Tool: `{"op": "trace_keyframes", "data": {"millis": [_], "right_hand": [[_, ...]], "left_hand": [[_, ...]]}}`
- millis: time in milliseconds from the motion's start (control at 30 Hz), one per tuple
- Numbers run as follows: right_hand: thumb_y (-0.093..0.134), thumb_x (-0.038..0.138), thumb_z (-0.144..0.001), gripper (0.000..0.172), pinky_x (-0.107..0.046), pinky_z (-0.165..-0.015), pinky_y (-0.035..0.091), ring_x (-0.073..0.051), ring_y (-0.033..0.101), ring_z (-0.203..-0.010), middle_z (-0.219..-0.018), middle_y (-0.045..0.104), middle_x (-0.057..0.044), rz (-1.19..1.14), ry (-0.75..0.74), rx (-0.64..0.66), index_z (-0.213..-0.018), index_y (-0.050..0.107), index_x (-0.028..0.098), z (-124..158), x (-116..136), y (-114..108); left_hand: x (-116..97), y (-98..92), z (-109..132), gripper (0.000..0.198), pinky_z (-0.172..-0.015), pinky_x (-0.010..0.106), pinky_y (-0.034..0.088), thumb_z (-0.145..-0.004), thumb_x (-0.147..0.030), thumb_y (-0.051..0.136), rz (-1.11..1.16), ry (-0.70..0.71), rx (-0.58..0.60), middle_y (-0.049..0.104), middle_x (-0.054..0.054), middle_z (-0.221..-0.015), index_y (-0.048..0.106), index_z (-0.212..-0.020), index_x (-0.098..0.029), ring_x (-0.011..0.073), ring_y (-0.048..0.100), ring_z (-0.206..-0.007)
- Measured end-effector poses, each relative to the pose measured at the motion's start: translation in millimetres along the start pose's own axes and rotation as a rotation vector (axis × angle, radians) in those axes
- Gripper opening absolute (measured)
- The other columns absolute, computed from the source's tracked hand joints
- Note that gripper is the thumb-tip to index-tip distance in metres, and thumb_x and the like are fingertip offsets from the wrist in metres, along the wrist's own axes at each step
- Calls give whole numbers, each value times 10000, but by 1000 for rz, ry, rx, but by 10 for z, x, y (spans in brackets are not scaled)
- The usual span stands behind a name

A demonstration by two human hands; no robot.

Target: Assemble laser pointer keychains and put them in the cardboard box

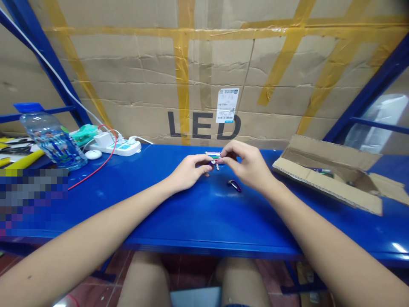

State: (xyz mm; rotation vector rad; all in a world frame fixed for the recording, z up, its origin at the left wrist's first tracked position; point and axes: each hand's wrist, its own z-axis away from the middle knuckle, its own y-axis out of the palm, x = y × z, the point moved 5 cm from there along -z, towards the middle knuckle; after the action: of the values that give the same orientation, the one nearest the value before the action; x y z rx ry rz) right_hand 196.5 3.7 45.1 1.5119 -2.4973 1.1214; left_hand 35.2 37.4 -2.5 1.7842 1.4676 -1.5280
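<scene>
Both my hands meet over the middle of the blue table point(198, 213). My left hand point(189, 171) is curled, pinching a small purple cylindrical piece point(211, 162) at its fingertips. My right hand point(247, 164) is closed in a pinch on a tiny metal part point(218, 161) right against that piece. Just behind the fingers lie a few small coloured tube-like parts point(213, 154). A purple clip with a strap point(234, 185) lies on the table below my right hand, untouched.
An open, flattened cardboard box point(332, 177) with small parts lies at the right. At the left stand a water bottle point(53, 138), a white power strip point(116, 147) with a red wire, and a white round object point(93, 154). A taped cardboard wall point(204, 72) closes the back.
</scene>
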Motion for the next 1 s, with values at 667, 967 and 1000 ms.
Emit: {"op": "trace_keyframes", "data": {"millis": [667,967,1000], "right_hand": [[571,59,-865,181,-316,-728,505,-175,642,-805,-863,677,-60,-73,-160,83,-809,683,190,45,66,133],[595,161,-838,76,-301,-674,466,-167,597,-726,-822,688,-45,50,135,116,-816,666,179,-15,-103,-81],[597,174,-835,78,-300,-674,464,-169,604,-723,-814,699,-42,85,206,202,-814,672,179,-13,-151,-86]], "left_hand": [[-10,60,37,151,-639,294,571,-825,-201,672,147,-106,64,667,32,-758,661,-937,-101,132,650,-635],[1,5,18,125,-588,257,540,-855,-152,625,87,-81,-17,679,44,-805,646,-969,-108,115,635,-625],[9,-7,10,124,-572,247,530,-862,-148,614,102,-78,-34,682,51,-824,638,-978,-110,118,637,-642]]}}
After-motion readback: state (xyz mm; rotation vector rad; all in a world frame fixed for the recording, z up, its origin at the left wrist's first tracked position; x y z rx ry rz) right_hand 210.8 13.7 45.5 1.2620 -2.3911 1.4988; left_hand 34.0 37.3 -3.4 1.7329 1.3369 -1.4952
